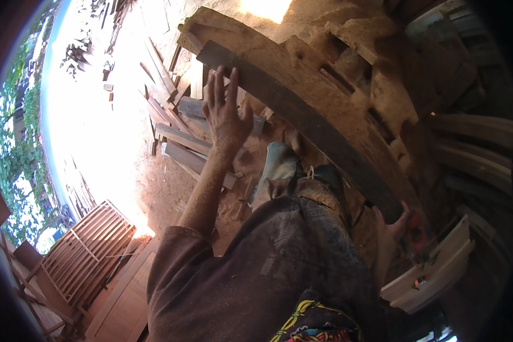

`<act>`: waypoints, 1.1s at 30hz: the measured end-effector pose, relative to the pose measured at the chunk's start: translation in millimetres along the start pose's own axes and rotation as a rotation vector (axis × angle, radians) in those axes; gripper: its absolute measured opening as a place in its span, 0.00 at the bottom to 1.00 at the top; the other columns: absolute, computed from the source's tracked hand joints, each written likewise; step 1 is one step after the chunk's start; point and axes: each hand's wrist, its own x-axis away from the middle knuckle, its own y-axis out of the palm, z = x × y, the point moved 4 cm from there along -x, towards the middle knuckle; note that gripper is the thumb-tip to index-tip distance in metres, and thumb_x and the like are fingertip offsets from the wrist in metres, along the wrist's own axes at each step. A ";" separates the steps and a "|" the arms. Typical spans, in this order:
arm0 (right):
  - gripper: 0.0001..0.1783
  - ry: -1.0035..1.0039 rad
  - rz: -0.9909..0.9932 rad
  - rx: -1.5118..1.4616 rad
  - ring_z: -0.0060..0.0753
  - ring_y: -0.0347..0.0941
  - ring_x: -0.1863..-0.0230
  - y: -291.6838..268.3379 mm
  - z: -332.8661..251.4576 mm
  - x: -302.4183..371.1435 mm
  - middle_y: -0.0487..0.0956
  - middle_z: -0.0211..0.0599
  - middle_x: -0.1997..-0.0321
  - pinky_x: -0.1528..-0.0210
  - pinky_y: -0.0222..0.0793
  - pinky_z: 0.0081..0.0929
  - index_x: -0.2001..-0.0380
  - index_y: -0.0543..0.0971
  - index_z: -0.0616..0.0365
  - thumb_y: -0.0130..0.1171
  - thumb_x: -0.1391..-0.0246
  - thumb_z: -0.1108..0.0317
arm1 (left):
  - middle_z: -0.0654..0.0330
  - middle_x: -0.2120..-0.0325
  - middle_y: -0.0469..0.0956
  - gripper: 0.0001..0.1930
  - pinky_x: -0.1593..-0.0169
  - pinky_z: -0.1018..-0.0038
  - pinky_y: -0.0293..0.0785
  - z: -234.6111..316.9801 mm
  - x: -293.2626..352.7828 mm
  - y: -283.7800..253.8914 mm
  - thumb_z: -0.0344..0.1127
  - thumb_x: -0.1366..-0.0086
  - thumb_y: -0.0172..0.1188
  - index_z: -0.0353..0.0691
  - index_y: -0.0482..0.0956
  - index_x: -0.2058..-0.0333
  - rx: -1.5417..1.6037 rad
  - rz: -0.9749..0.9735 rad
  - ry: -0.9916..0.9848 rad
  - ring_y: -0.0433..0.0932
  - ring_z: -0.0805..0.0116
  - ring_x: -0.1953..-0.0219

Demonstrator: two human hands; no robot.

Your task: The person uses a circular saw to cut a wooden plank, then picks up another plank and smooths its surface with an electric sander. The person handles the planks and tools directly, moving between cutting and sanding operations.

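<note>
Along the near edge of the bench point(262, 48), we find the dark plank point(302, 118), left hand point(227, 117) spread, unclenched, at its far end, right hand point(389, 229) grasping the other. We judge placement largely done, steadying outstanding.

Dusty, dark short-sleeved shirt point(239, 273)

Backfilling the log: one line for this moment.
left hand: open, at far end of dark board | right hand: at near end, grip unclear | dark board: along sawdust-covered wooden surface
</note>
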 end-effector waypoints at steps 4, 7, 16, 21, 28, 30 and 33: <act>0.49 -0.124 -0.019 -0.034 0.53 0.74 0.35 16.5 44.8 8.0 0.77 0.52 0.36 0.33 0.70 0.46 0.34 0.71 0.60 0.85 0.57 0.58 | 0.48 0.26 0.62 0.45 0.36 0.55 0.74 -30.3 -23.4 11.6 0.32 0.42 0.70 0.55 0.64 0.25 0.155 0.153 0.123 0.69 0.41 0.31; 0.48 -0.116 -0.069 0.033 0.53 0.73 0.32 10.4 23.2 -12.3 0.77 0.53 0.35 0.31 0.70 0.45 0.33 0.73 0.56 0.84 0.57 0.62 | 0.50 0.22 0.53 0.49 0.33 0.51 0.72 -31.0 -24.5 8.5 0.35 0.40 0.73 0.56 0.58 0.23 0.016 0.089 0.129 0.64 0.42 0.26; 0.43 0.047 -0.091 -0.057 0.50 0.75 0.34 -34.0 -29.5 -19.0 0.80 0.46 0.38 0.33 0.71 0.44 0.37 0.77 0.53 0.83 0.60 0.69 | 0.44 0.20 0.41 0.53 0.31 0.54 0.73 -21.5 -28.4 22.9 0.30 0.39 0.72 0.49 0.47 0.21 0.238 0.039 0.105 0.63 0.43 0.25; 0.40 -0.132 -0.050 -0.079 0.47 0.75 0.37 -55.8 -48.2 -24.7 0.79 0.43 0.42 0.36 0.72 0.45 0.41 0.78 0.55 0.83 0.61 0.71 | 0.42 0.21 0.39 0.54 0.34 0.56 0.78 -21.8 -22.6 19.2 0.30 0.38 0.71 0.41 0.43 0.21 0.321 -0.017 -0.042 0.69 0.44 0.29; 0.40 -0.469 -0.065 -0.172 0.49 0.74 0.49 -87.1 -69.8 -21.6 0.75 0.46 0.52 0.49 0.73 0.46 0.45 0.78 0.61 0.83 0.65 0.69 | 0.41 0.33 0.69 0.47 0.41 0.63 0.80 67.5 93.9 61.1 0.39 0.28 0.67 0.32 0.46 0.23 1.130 -0.181 -0.505 0.77 0.53 0.37; 0.40 -0.542 -0.067 -0.195 0.50 0.74 0.49 -93.7 -75.9 -16.7 0.74 0.46 0.52 0.49 0.72 0.47 0.45 0.77 0.61 0.83 0.64 0.69 | 0.45 0.34 0.72 0.41 0.39 0.59 0.77 122.3 140.6 60.7 0.47 0.24 0.60 0.34 0.51 0.24 1.354 -0.358 -0.567 0.78 0.53 0.38; 0.39 -0.626 -0.080 -0.236 0.50 0.73 0.49 -99.6 -82.9 -10.0 0.72 0.47 0.52 0.49 0.72 0.48 0.44 0.76 0.62 0.82 0.62 0.69 | 0.44 0.32 0.69 0.42 0.32 0.53 0.69 187.3 191.1 60.2 0.64 0.20 0.45 0.37 0.53 0.23 1.670 -0.613 -0.559 0.73 0.47 0.33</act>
